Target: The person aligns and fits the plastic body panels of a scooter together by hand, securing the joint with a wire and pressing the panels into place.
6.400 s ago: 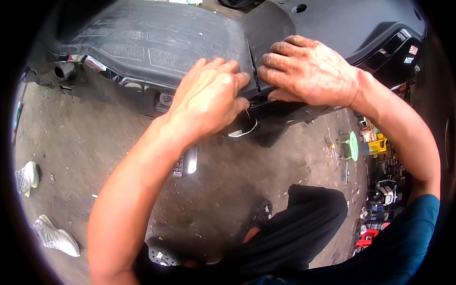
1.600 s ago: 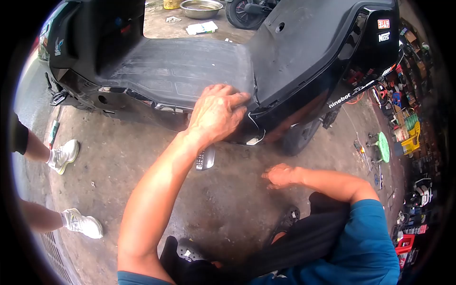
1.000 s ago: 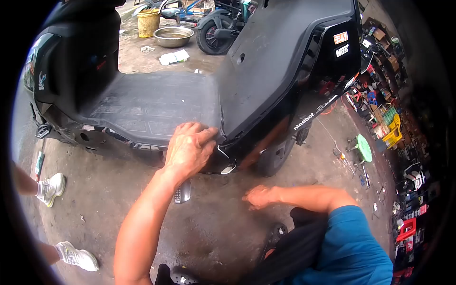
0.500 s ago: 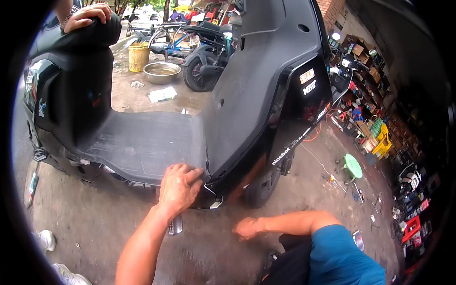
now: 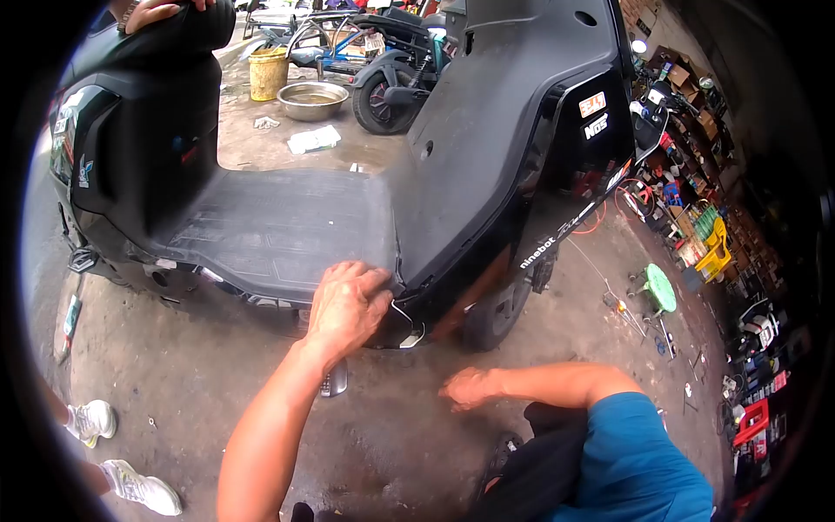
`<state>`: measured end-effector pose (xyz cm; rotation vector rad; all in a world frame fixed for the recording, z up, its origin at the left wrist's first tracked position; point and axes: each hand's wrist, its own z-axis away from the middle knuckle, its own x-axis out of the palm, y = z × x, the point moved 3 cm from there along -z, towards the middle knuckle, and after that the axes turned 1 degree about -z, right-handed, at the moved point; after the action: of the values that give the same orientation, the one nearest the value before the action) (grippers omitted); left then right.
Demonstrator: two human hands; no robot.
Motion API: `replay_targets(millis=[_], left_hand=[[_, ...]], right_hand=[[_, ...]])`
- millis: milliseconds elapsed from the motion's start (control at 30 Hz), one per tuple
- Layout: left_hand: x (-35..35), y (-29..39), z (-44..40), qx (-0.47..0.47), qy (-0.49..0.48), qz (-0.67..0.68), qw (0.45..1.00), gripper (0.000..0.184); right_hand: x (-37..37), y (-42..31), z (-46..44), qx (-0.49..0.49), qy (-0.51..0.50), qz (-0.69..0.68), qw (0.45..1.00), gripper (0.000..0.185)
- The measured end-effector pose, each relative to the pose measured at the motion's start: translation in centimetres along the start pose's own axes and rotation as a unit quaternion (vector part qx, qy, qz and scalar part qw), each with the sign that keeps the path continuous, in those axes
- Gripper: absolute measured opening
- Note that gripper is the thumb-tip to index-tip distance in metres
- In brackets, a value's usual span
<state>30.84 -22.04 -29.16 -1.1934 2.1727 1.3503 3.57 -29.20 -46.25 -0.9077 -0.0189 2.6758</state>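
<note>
A black scooter (image 5: 470,191) marked "ninebot" stands side-on before me. My left hand (image 5: 350,304) is closed over the near edge of its footboard (image 5: 287,222), close to the front panel, with its fingers bent onto the mat. A pale strip or wire (image 5: 411,331) shows at the panel's lower edge, just right of that hand. Low above the ground, right of the left hand, hangs my right hand (image 5: 468,388). Its fingers are loosely bent and partly apart, and I see nothing in them. Under my left wrist a dark handset-like object (image 5: 334,380) lies on the floor.
Another person's hand (image 5: 152,13) rests on the scooter seat (image 5: 187,35); white shoes (image 5: 143,489) stand at lower left. Behind are a metal basin (image 5: 311,102), a yellow bucket (image 5: 269,74) and parked bikes. A green stool (image 5: 660,288), tools and cluttered shelves are on the right.
The view has tilted down, so the scooter and both hands sit higher or further right in it. My left hand stays at the same footboard edge; my right hand stays low beside the scooter.
</note>
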Motion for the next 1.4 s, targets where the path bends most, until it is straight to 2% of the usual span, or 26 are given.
replay_targets(millis=[300, 433, 600, 700, 733, 833, 867, 900, 1000, 1100, 1200, 1400], left_hand=[[0.1, -0.1, 0.0, 0.0, -0.01, 0.008, 1.0, 0.027], [0.2, -0.4, 0.0, -0.006, -0.004, 0.019, 1.0, 0.029], [0.0, 0.6, -0.3, -0.039, -0.032, 0.001, 0.999, 0.037], [0.0, 0.8, -0.4, -0.046, -0.03, -0.011, 0.998, 0.038], [0.1, 0.8, -0.4, -0.036, -0.025, -0.008, 0.999, 0.032], [-0.2, 1.3, -0.2, -0.036, -0.015, -0.012, 0.999, 0.032], [-0.2, 1.3, -0.2, -0.051, -0.036, -0.015, 0.998, 0.041], [-0.2, 1.4, -0.3, -0.041, -0.027, -0.015, 0.999, 0.041], [0.1, 1.1, 0.4, -0.028, -0.019, -0.018, 0.999, 0.039], [0.2, 1.2, 0.1, -0.028, -0.015, -0.011, 0.999, 0.039], [0.2, 1.6, 0.2, -0.033, -0.021, -0.004, 0.999, 0.038], [0.2, 1.6, -0.1, -0.006, -0.007, -0.012, 1.0, 0.035]], right_hand=[[0.5, -0.1, -1.2, 0.015, -0.005, 0.011, 1.0, 0.06], [1.0, 0.2, -2.0, -0.031, 0.03, 0.002, 0.999, 0.056], [0.0, 0.1, -0.9, -0.003, 0.023, -0.003, 1.0, 0.057], [-0.4, 1.1, -0.3, 0.006, 0.048, 0.005, 0.999, 0.055], [-0.1, 1.3, 0.0, 0.003, 0.05, 0.007, 0.999, 0.055], [0.6, 0.9, -0.1, 0.002, 0.034, 0.014, 0.999, 0.056], [0.6, 0.8, 0.0, 0.006, 0.032, 0.012, 0.999, 0.056], [0.6, 1.0, 0.2, 0.012, 0.03, 0.009, 0.999, 0.056], [1.4, 1.2, -0.2, -0.037, 0.096, 0.013, 0.995, 0.053], [0.9, 0.9, 0.2, -0.015, 0.102, 0.029, 0.994, 0.051], [-0.4, 0.0, 0.8, 0.001, 0.048, 0.02, 0.999, 0.052], [0.6, 1.1, -0.6, -0.014, 0.054, 0.019, 0.998, 0.055]])
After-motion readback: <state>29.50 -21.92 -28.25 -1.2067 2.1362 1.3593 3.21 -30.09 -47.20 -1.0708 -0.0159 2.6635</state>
